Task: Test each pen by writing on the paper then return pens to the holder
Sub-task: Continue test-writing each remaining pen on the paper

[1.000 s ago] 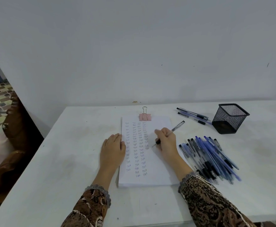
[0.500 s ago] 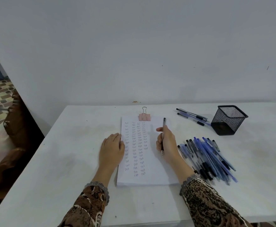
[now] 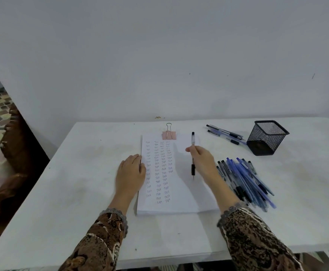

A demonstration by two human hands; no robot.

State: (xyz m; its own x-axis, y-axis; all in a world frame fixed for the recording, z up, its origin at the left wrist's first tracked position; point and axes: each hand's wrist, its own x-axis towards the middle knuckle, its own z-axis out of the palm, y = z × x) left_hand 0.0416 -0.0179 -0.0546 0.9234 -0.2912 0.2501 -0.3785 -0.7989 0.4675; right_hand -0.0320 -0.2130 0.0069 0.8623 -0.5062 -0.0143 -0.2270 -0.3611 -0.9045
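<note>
Head view: right hand (image 3: pixel 202 161) around pen (image 3: pixel 193 138)

clear pen (image 3: pixel 193 140) upright, tip perhaps touching paper (image 3: pixel 185 192), mesh holder (image 3: pixel 265 140) apart

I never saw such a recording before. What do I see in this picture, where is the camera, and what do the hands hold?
No machine here: a person works with two bare hands. The camera is worn on the head and looks forward and down. On the table lies paper with a pink clip and columns of small writing. The left hand rests flat on the paper's left edge. The right hand holds one pen over the paper. On the right lie a pile of pens, a few more pens behind it, and a black mesh holder.
</note>
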